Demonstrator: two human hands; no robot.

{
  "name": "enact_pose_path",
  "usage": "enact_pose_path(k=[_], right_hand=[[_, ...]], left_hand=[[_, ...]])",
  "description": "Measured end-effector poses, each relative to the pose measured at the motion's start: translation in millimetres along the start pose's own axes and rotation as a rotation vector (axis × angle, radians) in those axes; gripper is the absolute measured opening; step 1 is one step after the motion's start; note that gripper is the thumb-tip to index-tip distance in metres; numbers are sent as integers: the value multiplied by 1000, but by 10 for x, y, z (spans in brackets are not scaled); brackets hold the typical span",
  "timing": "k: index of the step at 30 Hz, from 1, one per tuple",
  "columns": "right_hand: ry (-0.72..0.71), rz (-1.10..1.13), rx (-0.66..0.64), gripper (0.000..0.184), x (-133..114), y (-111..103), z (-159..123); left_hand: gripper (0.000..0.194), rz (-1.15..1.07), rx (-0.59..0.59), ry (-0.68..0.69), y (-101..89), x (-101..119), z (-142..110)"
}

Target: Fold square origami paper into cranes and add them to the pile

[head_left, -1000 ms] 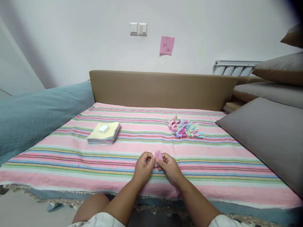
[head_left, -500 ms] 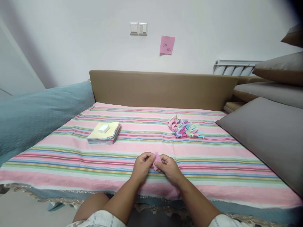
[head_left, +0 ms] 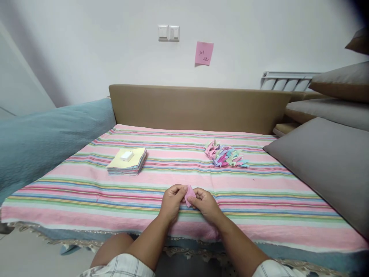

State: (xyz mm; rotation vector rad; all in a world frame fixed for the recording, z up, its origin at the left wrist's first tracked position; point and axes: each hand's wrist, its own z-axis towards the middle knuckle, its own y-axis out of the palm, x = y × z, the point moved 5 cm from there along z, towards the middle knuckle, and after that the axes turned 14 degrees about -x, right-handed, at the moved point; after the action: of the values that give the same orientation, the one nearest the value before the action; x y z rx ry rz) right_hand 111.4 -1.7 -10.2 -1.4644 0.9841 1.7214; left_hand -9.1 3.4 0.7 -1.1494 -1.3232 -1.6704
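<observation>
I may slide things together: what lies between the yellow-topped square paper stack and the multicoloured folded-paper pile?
In the head view, only bare pink striped cloth separates the paper stack from the folded-paper pile.

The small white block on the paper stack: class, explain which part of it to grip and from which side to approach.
Probably best from above, pinching two opposite side edges of the small white block. It lies flat on the yellow top sheet of the paper stack, its sides raised and nothing resting on it.
</observation>
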Motion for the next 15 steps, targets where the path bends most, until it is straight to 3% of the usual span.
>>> enact_pose_path(k=[4,10,15], right_hand=[[-8,-4,12,34,9,-3,5],[-27,-16,28,35,1,4,12],[-46,43,56,36,-26,-7,-8]], left_hand=[[33,-13,6,-6,-3,-5,2],[31,40,-173,-79,90,-1,-2],[30,-62,-109,-82,23,-61,16]])
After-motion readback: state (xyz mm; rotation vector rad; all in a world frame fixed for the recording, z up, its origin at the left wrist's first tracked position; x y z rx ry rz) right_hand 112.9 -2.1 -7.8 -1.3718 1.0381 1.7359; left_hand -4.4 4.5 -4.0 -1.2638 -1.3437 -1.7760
